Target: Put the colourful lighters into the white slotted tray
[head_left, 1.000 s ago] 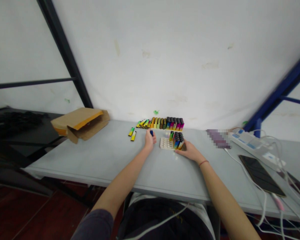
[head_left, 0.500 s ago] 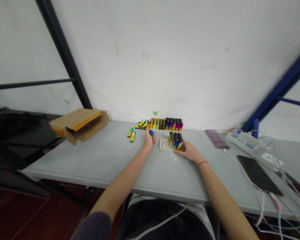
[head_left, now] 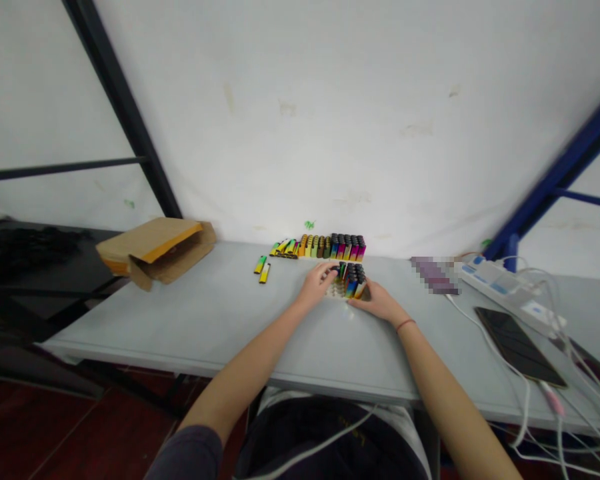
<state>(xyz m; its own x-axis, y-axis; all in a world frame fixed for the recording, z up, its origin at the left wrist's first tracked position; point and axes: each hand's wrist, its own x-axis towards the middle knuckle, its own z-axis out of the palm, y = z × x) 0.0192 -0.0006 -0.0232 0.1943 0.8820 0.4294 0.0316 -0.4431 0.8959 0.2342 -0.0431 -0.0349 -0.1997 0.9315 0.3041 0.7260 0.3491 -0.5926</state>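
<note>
My left hand is over the white plastic tray, shut on a lighter with a blue body and dark top, which is mostly hidden by my fingers. Several multicoloured lighters stand upright in the tray's far right part. My right hand lies flat, its fingertips against the tray's near right corner. Much of the tray is hidden behind my left hand. A long row of upright lighters lines the table's back edge, with several lying flat at its left end. Two loose yellow-green lighters lie further left.
A grey folding table carries everything. An open cardboard box sits at its left end. To the right are a pixelated object, a power strip, white cables and a dark phone. A white wall stands behind.
My left hand has moved right from the table onto the tray, bringing the blue lighter to the upright group. My right hand has stayed at the tray's corner.
</note>
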